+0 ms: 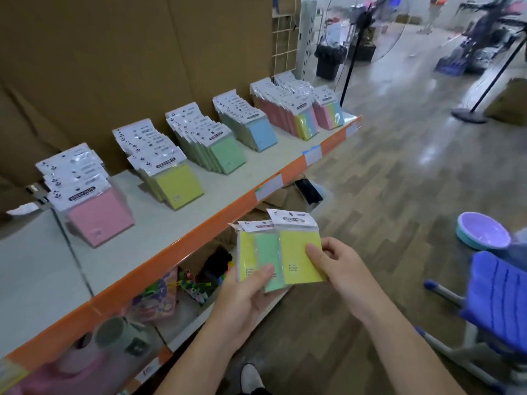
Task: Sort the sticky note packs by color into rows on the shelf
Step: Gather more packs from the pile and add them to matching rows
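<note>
Head view: both hands sit at lower centre of the frame, in front of the shelf's orange edge [171,249], not over the shelf. The left hand [245,295] grips a fan of packs [278,246] from below, thumb pressed on the face, fingers curled under. Fan = yellow pack on the left [247,256], green pack [268,252] in the middle, top yellow pack [298,258] at the right. The right hand [339,269] pinches that top yellow pack at its right edge, thumb on the face, fingers behind. So the step looks like: peel off the top yellow, file it. The target is the yellow row [176,186], second from the left on the shelf [159,220], between the pink row [99,215] at the left of the frame and the green row [228,155]; the blue row [262,132] and mixed-colour packs [306,125] run on toward the upper right. Tips: slide the top pack sideways off the fan rather than lifting it, with the left thumb clamping the other two so they don't follow; the wrappers look slick. Set it leaning on the front pack of the yellow row, header card up, same tilt, bottom edge on the shelf. Don't nudge the row, leaning packs could domino. Both yellows share a row, so file them back to back, green last.
</note>
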{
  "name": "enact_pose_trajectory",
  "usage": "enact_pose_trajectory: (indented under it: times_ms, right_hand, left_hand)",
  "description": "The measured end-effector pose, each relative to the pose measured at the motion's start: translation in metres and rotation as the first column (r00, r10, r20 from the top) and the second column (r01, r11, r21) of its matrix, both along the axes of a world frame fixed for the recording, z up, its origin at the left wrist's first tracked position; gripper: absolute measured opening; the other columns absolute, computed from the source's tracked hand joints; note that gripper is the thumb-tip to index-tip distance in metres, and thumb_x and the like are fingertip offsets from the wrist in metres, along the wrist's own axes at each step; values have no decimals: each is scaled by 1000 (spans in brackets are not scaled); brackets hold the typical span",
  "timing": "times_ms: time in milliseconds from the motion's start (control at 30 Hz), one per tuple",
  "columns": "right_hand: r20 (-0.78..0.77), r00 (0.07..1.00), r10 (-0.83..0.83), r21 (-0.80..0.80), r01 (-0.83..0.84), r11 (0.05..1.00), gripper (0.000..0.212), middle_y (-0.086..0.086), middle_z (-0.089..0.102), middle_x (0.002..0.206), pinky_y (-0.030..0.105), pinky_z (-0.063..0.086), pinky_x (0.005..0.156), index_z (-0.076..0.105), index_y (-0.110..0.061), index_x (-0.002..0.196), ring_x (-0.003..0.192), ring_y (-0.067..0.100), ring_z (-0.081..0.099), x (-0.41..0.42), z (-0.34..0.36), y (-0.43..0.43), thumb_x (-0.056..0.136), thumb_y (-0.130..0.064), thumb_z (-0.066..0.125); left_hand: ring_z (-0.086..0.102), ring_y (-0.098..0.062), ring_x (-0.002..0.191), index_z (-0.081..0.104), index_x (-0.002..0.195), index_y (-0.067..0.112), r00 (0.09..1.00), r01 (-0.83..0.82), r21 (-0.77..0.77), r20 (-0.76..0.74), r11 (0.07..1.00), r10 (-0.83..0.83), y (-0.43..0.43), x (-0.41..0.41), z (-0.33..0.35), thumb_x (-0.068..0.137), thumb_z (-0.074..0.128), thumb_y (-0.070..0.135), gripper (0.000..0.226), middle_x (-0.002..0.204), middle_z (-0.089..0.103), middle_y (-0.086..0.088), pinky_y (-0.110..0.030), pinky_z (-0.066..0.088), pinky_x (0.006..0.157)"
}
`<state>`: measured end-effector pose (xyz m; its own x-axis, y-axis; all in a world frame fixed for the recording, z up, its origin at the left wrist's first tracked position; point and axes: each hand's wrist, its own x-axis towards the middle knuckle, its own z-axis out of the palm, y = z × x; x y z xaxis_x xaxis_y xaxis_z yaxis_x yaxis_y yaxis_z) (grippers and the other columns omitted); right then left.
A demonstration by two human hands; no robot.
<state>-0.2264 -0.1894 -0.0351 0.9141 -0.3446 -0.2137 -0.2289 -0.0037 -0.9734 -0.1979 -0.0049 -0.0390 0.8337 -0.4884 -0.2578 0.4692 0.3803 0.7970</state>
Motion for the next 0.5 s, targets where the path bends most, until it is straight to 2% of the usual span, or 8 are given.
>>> enact_pose_trajectory:
  times_ms: [100,167,233,300,367,433,500]
  right_hand:
    - [-30,998,59,29,-59,998,21,-4,72,80,22,44,59,67,-17,99,69,6,62,36,7,-10,92,-37,66]
    - [-11,997,75,27,-75,997,23,-1,70,80,25,41,60,67,-16,101,70,9,59,58,10,-14,92,-37,66]
    - [6,997,72,6,-72,997,25,4,64,79,25,38,57,66,-14,102,71,13,55,78,10,-17,93,-37,66]
    - [6,997,76,-8,-76,997,24,6,60,78,20,40,52,66,-12,101,68,12,55,96,7,-20,93,-35,66]
    - [8,993,114,-14,-114,993,22,-3,62,69,15,41,48,65,-10,99,57,5,55,113,3,-19,94,-32,65]
    - [16,983,184,-42,-183,982,20,-13,59,58,12,39,46,64,-9,96,50,1,51,130,2,-18,94,-29,65]
    - [22,963,269,-72,-267,961,22,-14,61,57,13,40,48,65,-10,96,51,0,54,150,2,-15,94,-32,65]
  left_hand:
    - [71,-25,104,59,125,12,999,-25,-15,23,1000,25,-10,29,3,80,63,14,46,116,72,-11,-30,59,74]
    - [71,-22,105,57,128,19,996,-46,20,71,999,44,-17,48,5,82,64,19,47,118,72,-7,-31,59,78]
    - [69,-19,108,57,130,29,985,-110,127,144,986,91,-21,66,4,83,65,30,47,120,71,0,-37,57,87]
    - [70,-17,107,56,130,31,975,-170,174,172,970,139,-23,80,0,84,65,35,47,119,72,2,-34,58,82]
    - [71,-20,104,56,130,26,974,-199,146,139,969,179,-22,91,-1,87,64,27,43,116,73,-2,-29,58,72]
    - [71,-23,104,58,128,21,971,-224,105,104,969,213,-17,99,1,86,63,18,43,116,72,-6,-33,60,73]
    - [72,-24,101,59,124,20,958,-284,98,82,954,277,-11,107,2,86,63,10,40,112,74,-6,-35,61,71]
